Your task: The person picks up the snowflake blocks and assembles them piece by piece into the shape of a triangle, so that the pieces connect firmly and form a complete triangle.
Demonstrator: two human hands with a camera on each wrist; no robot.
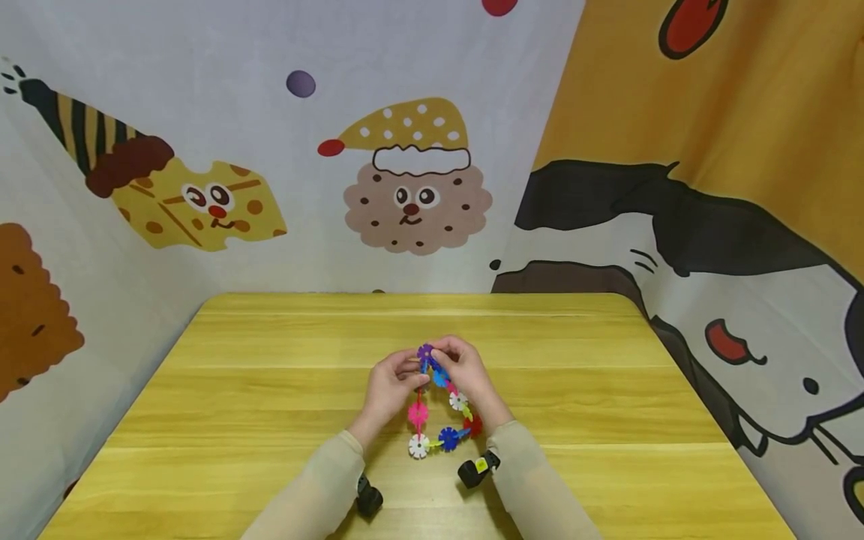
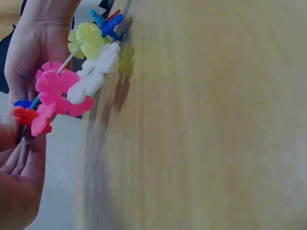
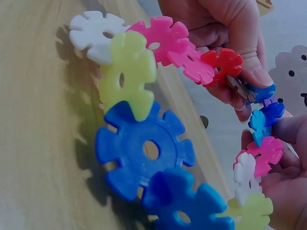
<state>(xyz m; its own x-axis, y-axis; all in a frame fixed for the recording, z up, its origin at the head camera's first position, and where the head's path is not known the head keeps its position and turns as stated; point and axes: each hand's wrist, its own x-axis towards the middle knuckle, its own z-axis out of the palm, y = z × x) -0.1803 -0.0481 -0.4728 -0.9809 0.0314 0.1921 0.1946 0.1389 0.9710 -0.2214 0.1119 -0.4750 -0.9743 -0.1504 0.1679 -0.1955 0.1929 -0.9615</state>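
A ring of interlocking plastic snowflake discs is held up between both hands, its near part hanging low over the table. My left hand (image 1: 390,388) pinches its upper left side, thumb near a brown disc (image 3: 239,88) and a red disc (image 3: 224,65). At the top, my right hand (image 1: 464,370) grips beside the purple disc (image 1: 425,352), close to blue discs partly hidden by its fingers. Down the left run pink discs (image 1: 418,413) to a white disc (image 1: 418,447). A dark blue disc (image 1: 448,439) and a red one (image 1: 474,426) sit at the lower right.
The wooden table (image 1: 270,420) lies beneath both hands, its far edge against a hanging cloth (image 1: 256,45) printed with cartoon figures. Black wrist cameras (image 1: 367,498) are strapped at both sleeves, the right one near the lower part of the ring.
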